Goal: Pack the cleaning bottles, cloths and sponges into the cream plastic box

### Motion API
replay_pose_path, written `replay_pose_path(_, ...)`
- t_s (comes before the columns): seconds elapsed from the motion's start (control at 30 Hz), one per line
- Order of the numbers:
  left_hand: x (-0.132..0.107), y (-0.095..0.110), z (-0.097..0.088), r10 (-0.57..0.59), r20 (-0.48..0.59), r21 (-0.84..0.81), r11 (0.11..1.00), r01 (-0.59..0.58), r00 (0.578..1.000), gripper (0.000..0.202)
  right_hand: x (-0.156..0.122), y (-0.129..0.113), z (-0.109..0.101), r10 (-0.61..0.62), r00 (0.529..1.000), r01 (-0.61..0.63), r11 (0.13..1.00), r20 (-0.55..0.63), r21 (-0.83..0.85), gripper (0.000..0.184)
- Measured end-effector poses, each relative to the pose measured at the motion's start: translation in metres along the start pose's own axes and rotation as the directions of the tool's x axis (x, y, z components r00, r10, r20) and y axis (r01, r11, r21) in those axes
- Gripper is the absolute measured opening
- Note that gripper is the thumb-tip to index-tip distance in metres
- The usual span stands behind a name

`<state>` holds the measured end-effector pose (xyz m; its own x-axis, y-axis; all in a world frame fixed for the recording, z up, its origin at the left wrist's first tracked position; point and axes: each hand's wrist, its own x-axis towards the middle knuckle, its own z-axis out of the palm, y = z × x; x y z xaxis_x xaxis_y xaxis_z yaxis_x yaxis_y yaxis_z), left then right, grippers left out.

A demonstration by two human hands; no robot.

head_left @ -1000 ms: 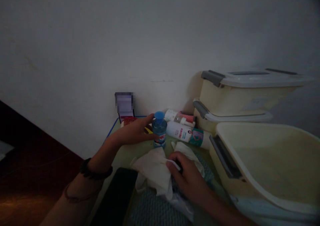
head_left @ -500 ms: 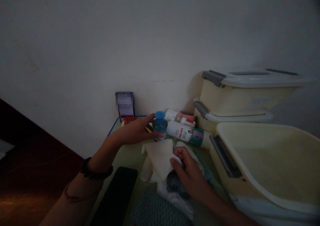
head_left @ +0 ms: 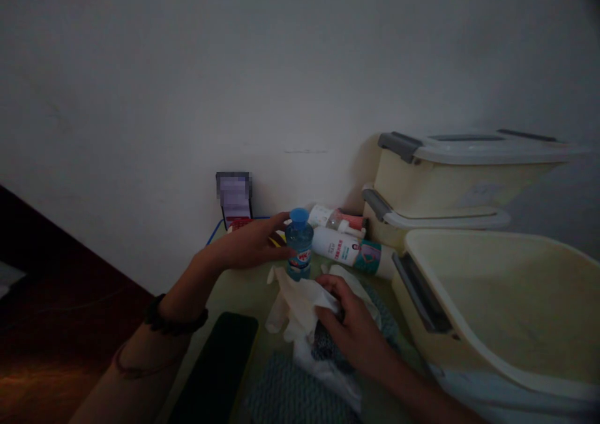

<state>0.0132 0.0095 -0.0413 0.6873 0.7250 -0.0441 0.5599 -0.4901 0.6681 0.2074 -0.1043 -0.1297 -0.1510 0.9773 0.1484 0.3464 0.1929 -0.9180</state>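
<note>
We pinch the white cloth [head_left: 300,299] in our right hand [head_left: 355,327], newly crumpled, uncovering the base of the bottle [head_left: 300,244] at its twelve o'clock, which our left hand [head_left: 250,244] grips from nine o'clock.

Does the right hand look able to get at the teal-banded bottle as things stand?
Probably yes: the teal-banded bottle lies just beyond the right hand, its near side uncovered. But that hand holds white cloth, which it would likely have to release first.
</note>
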Motion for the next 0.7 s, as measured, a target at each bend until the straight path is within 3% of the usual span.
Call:
replay_pose_path(0.13,-0.007,-0.002,-0.015,-0.059,-0.063,0.060,0.996,0.063,0.996,0.059,-0.001,0.002,-0.001,0.012,1.000,-0.011,0.998,0.014,-0.061,0.021)
replay_pose_path(0.3,-0.016,-0.013,-0.030,-0.130,-0.173,0.277,0.945,0.175,0.976,0.053,-0.001,0.003,0.000,0.004,1.000,-0.004,0.997,0.001,-0.082,0.018)
replay_pose_path(0.5,-0.017,-0.036,-0.030,-0.233,-0.097,0.361,0.898,0.253,0.968,0.060,0.000,0.002,0.000,0.007,1.000,-0.006,0.996,0.013,-0.091,0.020)
replay_pose_path(0.7,-0.016,-0.041,-0.028,-0.249,-0.104,0.311,0.911,0.269,0.963,0.055,0.000,0.004,0.000,-0.026,1.000,0.026,0.993,0.003,-0.115,0.022)
